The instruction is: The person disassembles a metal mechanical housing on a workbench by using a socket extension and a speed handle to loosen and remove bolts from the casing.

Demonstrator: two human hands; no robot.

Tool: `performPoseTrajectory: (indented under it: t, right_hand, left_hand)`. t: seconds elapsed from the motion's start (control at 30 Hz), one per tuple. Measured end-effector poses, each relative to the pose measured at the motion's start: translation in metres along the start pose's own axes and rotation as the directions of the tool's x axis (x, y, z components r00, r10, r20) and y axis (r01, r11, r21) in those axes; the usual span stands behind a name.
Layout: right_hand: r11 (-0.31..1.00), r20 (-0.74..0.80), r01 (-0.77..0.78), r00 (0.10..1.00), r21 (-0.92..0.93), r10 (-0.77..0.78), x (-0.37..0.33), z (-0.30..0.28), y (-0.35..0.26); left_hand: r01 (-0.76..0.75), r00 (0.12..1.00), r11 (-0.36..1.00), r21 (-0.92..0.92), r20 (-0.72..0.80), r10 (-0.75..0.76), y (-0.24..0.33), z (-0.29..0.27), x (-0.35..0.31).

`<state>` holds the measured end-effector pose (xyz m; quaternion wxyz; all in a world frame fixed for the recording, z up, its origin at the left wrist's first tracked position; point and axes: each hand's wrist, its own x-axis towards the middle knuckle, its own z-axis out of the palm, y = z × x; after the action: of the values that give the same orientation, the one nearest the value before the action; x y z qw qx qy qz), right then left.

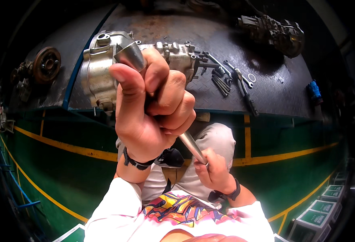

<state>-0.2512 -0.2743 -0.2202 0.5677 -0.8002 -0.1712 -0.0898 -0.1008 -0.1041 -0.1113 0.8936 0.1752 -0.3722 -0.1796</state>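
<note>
My left hand (153,97), raised close to the camera, has its fingers wrapped round a steel bar with a cone-shaped grey end (131,56) sticking out above the thumb. Lower down, the bar's shaft (192,147) comes out below the left palm. Its bottom end is gripped by my right hand (215,171), closed in front of my knee. The middle of the bar is hidden by the left fingers. Behind the left hand, a silver cast gearbox housing (99,76) lies on the dark metal workbench (274,88), partly covered by that hand.
Right of the housing lie wrenches (242,78), several dark pins (221,85) and a ring (251,77). Another gearbox (272,34) sits at the back right, with a blue can-like object (315,92) near the right edge. A rusty wheel-shaped part (47,64) stands left; boxes (316,218) are lower right.
</note>
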Motion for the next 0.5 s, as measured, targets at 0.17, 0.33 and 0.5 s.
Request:
performPoseTrajectory:
  t: [0.17,0.33,0.5]
  right_hand:
    - [0.999,-0.124,-0.032,0.992,0.006,0.033,-0.001,-0.001,0.012]
    - [0.997,-0.058,-0.075,0.995,0.032,0.077,-0.008,-0.004,0.014]
    - [0.998,-0.034,0.039,0.999,-0.047,-0.041,-0.012,0.008,0.019]
  left_hand:
    - [-0.003,0.997,1.000,-0.030,-0.079,0.001,-0.024,-0.014,0.004]
    - [0.023,0.989,1.000,-0.012,-0.145,-0.024,-0.027,-0.016,0.003]
    - [-0.163,0.974,0.987,-0.002,-0.159,0.161,0.016,0.002,0.008]
